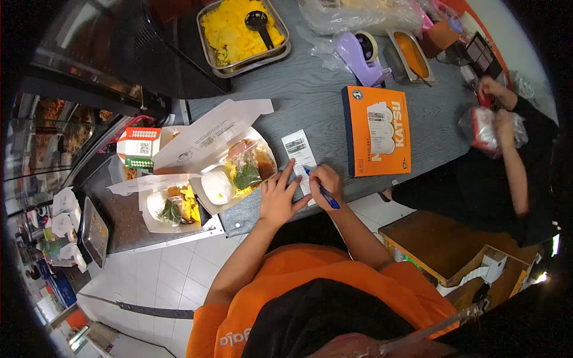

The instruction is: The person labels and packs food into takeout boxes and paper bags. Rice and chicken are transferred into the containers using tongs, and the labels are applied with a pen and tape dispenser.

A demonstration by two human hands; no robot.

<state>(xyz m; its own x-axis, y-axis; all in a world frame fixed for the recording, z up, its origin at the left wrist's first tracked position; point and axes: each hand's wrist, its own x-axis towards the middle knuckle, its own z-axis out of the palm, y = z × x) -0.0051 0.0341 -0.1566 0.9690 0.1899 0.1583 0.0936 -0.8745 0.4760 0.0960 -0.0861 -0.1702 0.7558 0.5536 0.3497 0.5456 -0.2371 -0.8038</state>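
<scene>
A blue pen [327, 197] is gripped in my right hand [326, 182], its tip over a printed paper slip [296, 146] on the grey table. My left hand [277, 196] lies on the slip's left side with fingers spread, its fingertips on the paper. Just left of that hand sits an open white food box [210, 143] holding rice, yellow food and a clear packet of greens. A second open box [156, 210] with similar food stands beside it, nearer the table's left end. To the right of the slip lies a closed orange box [382, 131] with a paper label on top.
At the back are a metal tray [280, 53] of yellow food with a black ladle [256, 21], a purple tape dispenser [361, 59] and a metal pan of orange sauce [412, 53]. On the right, another person's hands [501, 113] hold a plastic-wrapped packet [484, 131].
</scene>
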